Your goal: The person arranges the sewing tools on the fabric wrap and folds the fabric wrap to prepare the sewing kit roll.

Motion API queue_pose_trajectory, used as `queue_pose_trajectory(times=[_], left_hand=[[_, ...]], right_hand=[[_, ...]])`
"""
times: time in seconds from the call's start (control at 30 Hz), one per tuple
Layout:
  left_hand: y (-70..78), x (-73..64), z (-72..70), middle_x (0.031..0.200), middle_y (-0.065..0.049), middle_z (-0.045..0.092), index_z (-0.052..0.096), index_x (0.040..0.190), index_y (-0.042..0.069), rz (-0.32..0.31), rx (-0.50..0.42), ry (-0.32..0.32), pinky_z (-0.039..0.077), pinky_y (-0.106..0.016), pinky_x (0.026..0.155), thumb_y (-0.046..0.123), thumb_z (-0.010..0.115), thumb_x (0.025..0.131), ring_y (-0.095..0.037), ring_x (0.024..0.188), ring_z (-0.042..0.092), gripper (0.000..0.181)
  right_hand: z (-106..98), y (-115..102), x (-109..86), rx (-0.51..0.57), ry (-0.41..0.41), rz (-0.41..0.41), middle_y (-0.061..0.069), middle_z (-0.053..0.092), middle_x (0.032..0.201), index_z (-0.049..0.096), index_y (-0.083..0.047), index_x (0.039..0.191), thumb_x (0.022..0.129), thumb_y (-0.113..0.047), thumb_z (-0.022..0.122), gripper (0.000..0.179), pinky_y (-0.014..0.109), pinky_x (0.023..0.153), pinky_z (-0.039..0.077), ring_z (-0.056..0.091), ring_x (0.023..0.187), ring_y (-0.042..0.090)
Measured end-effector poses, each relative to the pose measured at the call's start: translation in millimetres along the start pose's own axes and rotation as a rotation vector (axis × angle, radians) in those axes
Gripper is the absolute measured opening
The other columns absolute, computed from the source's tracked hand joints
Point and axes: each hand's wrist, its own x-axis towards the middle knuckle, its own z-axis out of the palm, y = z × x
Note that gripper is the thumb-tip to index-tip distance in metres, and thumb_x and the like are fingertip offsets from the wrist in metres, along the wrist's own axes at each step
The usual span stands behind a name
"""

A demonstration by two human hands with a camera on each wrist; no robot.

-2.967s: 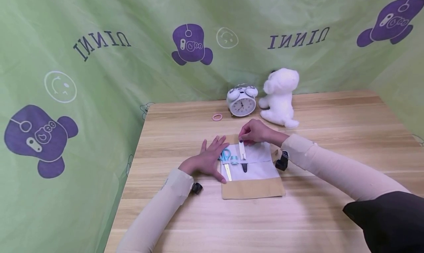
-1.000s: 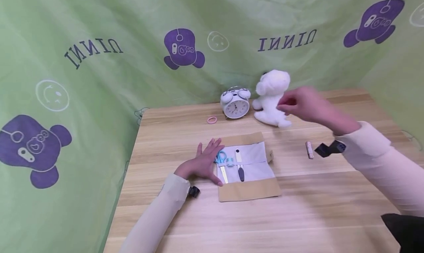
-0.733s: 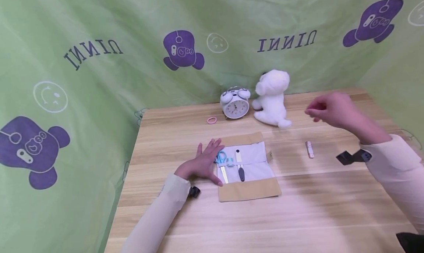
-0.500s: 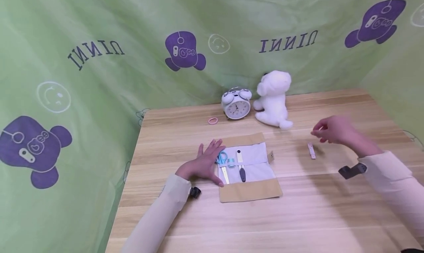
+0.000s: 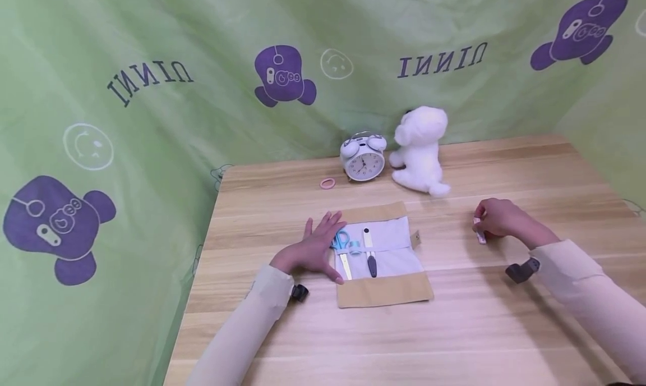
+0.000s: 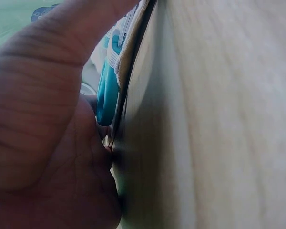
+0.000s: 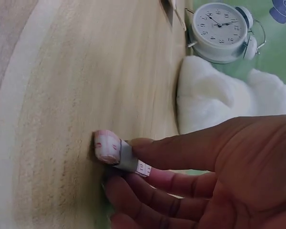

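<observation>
In the head view my left hand [image 5: 315, 252] rests with spread fingers on the left edge of an unfolded tan sewing pouch [image 5: 386, 290] with a pale lining. Under the pouch's elastic band sit teal-handled scissors [image 5: 341, 240], a small teal spool-like piece [image 5: 355, 248] and a slim white tool with a dark handle [image 5: 372, 264]. The scissors' teal handle [image 6: 107, 93] shows beyond my palm in the left wrist view. To the right, my right hand [image 5: 498, 217] pinches a folded pink-and-white tape measure [image 7: 107, 145] between thumb and fingers, low over the table; a grey band wraps its middle.
Behind the pouch stand a white twin-bell alarm clock [image 5: 364, 162] and a white plush dog [image 5: 421, 150]. A pink ring [image 5: 327, 183] lies left of the clock. Green printed cloth [image 5: 212, 111] hangs around the wooden table [image 5: 363, 347].
My right hand let go of the slim white tool in the pouch, moved right, then came down and took hold of the tape measure. The left hand stayed on the pouch edge.
</observation>
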Motion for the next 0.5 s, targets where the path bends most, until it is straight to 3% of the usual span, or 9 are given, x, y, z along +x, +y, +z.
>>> queue_pose_trajectory(times=[0.17, 0.27, 0.4, 0.5], left_hand=[[-2.2, -2.3, -0.7, 0.171, -0.002, -0.012, 0.01, 0.162, 0.018, -0.006, -0.006, -0.002, -0.012, -0.064, 0.122, 0.063, 0.09, 0.057, -0.026, 0.158, -0.016, 0.139], [-2.8, -4.8, -1.6, 0.171, -0.002, -0.012, 0.009, 0.162, 0.018, -0.013, 0.009, 0.001, -0.011, -0.064, 0.122, 0.063, 0.089, 0.058, -0.026, 0.158, -0.015, 0.139], [0.1, -5.0, -4.2, 0.171, -0.003, -0.011, 0.01, 0.162, 0.017, 0.003, -0.008, 0.006, -0.012, -0.064, 0.122, 0.063, 0.089, 0.059, -0.028, 0.158, -0.015, 0.138], [1.8, -4.1, -4.7, 0.171, -0.004, -0.01, 0.011, 0.162, 0.017, 0.015, -0.026, 0.0, -0.012, -0.065, 0.121, 0.062, 0.089, 0.059, -0.029, 0.158, -0.014, 0.137]], right_hand=[[1, 1, -1.2, 0.071, 0.006, -0.043, 0.003, 0.063, 0.071, 0.065, -0.001, 0.083, 0.084, -0.016, 0.075, 0.018, 0.027, 0.061, 0.043, 0.057, 0.067, 0.016], [-3, -1, -5.4, 0.174, -0.027, -0.048, 0.001, 0.063, 0.07, 0.064, 0.001, 0.088, 0.087, -0.015, 0.074, 0.019, 0.027, 0.059, 0.05, 0.06, 0.066, 0.013], [-24, -9, -19.6, 0.257, -0.064, -0.086, 0.003, 0.064, 0.073, 0.06, 0.005, 0.096, 0.091, -0.011, 0.071, 0.02, 0.027, 0.058, 0.055, 0.067, 0.066, 0.013], [-45, -26, -33.3, 0.235, -0.009, -0.204, 0.003, 0.064, 0.075, 0.061, 0.002, 0.095, 0.091, -0.007, 0.07, 0.013, 0.026, 0.058, 0.055, 0.066, 0.065, 0.009]])
